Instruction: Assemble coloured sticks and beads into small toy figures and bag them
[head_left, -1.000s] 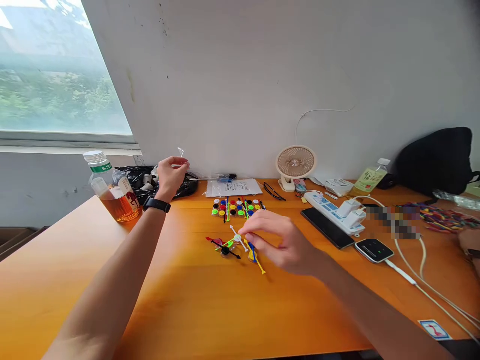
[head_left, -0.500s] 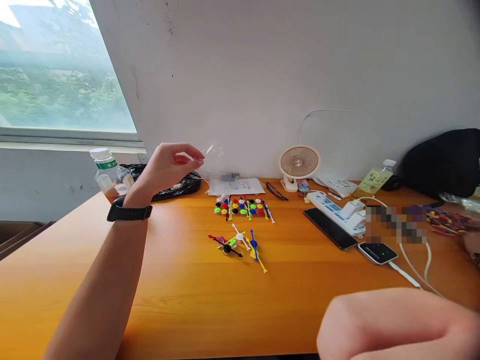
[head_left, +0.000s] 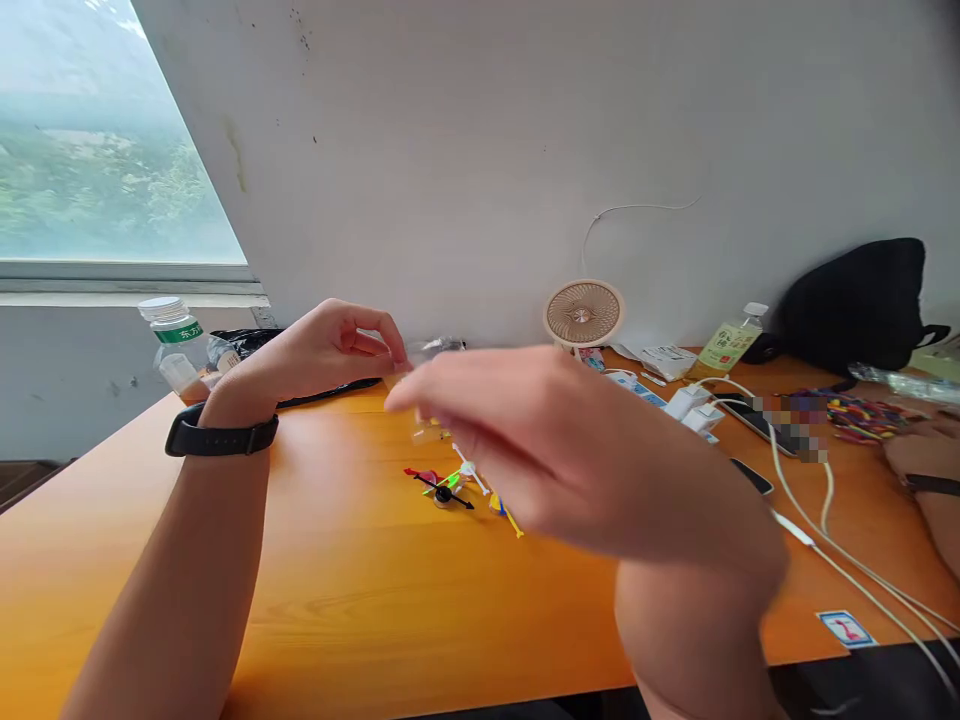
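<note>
My left hand (head_left: 330, 345), with a black watch on its wrist, pinches a clear plastic bag (head_left: 429, 430) over the far part of the table. Beside it, my right hand (head_left: 525, 430) reaches across with bent fingers, its fingertips close to the bag. Motion blurs that hand and its far fingers are hidden, so I cannot tell if it grips the plastic. On the wood below lie several small arrow spinners: a black spinner (head_left: 444, 494), a white spinner (head_left: 468, 468) and a yellow spinner (head_left: 514, 518) among them. My right hand partly covers this group.
A bottle with a green label (head_left: 176, 335) stands at left. Behind are a round fan (head_left: 583, 313) and a tea bottle (head_left: 731, 345). Chargers (head_left: 694, 408) and white cables (head_left: 829, 500) lie at right, near another person's hand (head_left: 915, 450) and a black bag (head_left: 855, 305).
My right hand has come up from the lower right corner to the bag beside my left hand. The left hand keeps its pinch. The view has shifted slightly to the right.
</note>
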